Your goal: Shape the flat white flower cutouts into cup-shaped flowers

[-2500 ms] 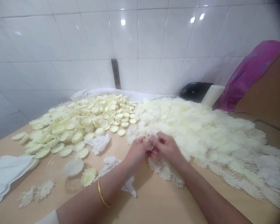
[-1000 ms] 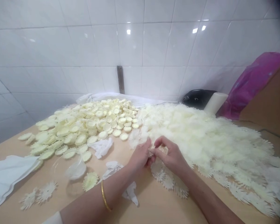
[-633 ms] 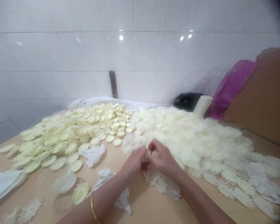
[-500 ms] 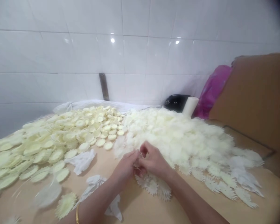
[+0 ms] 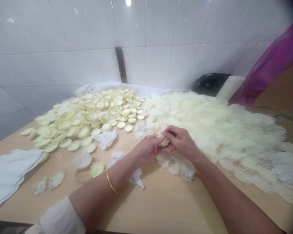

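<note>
Near the middle of the table, my left hand (image 5: 147, 149) and my right hand (image 5: 180, 139) meet, both closed on one small cream piece with a toothed edge (image 5: 164, 142). The fingers hide most of it. Just below my right hand lie several flat white toothed-edge pieces (image 5: 177, 165). To the left of my hands spreads a heap of pale yellow shallow cups with toothed rims (image 5: 88, 120). On the right, a large pile of flat whitish toothed-edge pieces (image 5: 210, 123) reaches close to my right hand.
Crumpled white tissues (image 5: 106, 139) and a round translucent piece (image 5: 81, 161) lie left of my hands. A folded white cloth (image 5: 12, 172) is at the left edge. At the back are a black item (image 5: 207, 83), a white roll (image 5: 230, 87) and a purple bag (image 5: 263, 74) against the tiled wall (image 5: 158, 61).
The view has tilted down and swung left, showing the folded cloth and the table's front edge. My hands stay together; the cream piece between the fingers now shows more.
</note>
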`<act>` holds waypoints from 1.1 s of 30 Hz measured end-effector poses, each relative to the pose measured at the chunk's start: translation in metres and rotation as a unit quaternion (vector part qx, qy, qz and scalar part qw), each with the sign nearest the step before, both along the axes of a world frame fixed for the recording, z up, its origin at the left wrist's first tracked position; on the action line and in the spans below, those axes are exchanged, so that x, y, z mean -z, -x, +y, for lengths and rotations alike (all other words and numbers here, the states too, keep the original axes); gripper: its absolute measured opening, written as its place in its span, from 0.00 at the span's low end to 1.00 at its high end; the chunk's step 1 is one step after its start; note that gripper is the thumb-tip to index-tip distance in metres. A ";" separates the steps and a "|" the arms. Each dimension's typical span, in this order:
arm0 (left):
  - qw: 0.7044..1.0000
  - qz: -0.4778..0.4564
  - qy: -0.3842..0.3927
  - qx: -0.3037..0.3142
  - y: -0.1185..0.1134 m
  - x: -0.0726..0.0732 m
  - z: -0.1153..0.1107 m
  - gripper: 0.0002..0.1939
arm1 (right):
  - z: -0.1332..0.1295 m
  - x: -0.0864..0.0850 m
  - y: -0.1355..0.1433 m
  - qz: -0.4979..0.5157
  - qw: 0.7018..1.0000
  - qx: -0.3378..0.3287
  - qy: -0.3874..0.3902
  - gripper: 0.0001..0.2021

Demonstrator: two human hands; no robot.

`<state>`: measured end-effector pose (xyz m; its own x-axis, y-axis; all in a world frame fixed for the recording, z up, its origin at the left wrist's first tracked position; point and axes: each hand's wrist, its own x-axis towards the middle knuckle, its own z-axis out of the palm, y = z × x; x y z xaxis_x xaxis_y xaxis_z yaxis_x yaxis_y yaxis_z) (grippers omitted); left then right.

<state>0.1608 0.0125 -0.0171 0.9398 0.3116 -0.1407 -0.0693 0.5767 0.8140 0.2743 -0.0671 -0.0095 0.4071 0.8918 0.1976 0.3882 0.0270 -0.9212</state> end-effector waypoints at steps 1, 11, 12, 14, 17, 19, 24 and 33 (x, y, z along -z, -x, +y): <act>1.000 -0.005 0.007 0.016 0.001 0.001 0.002 0.06 | -0.001 -0.001 -0.001 0.016 1.000 -0.006 0.007 0.08; 0.999 0.010 0.037 -0.019 0.000 -0.001 0.003 0.07 | -0.002 -0.004 -0.002 0.055 0.998 0.009 -0.009 0.09; 0.998 0.018 0.035 -0.044 0.000 -0.002 0.004 0.06 | -0.002 -0.004 -0.001 0.017 0.999 0.029 -0.033 0.08; 0.995 0.031 0.032 -0.088 -0.001 -0.003 0.004 0.05 | -0.002 -0.004 0.001 -0.078 0.988 0.078 -0.104 0.05; 0.991 0.044 0.018 -0.126 -0.001 -0.005 0.005 0.04 | -0.003 -0.004 0.003 -0.191 0.963 0.099 -0.162 0.04; 0.990 0.038 0.005 -0.135 -0.001 -0.005 0.005 0.03 | -0.002 -0.002 0.003 -0.235 0.959 0.074 -0.141 0.04; 0.992 0.024 -0.052 -0.111 0.000 0.001 0.004 0.05 | 0.000 0.003 0.003 -0.273 0.958 0.041 -0.081 0.05; 0.990 0.046 -0.082 -0.101 0.001 0.001 0.001 0.12 | 0.001 0.001 0.002 -0.042 0.995 0.084 -0.039 0.11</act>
<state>0.1600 0.0134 -0.0184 0.8413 0.5177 -0.1555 -0.0901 0.4178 0.9041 0.2725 -0.0661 -0.0106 0.5281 0.7933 0.3031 0.4687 0.0254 -0.8830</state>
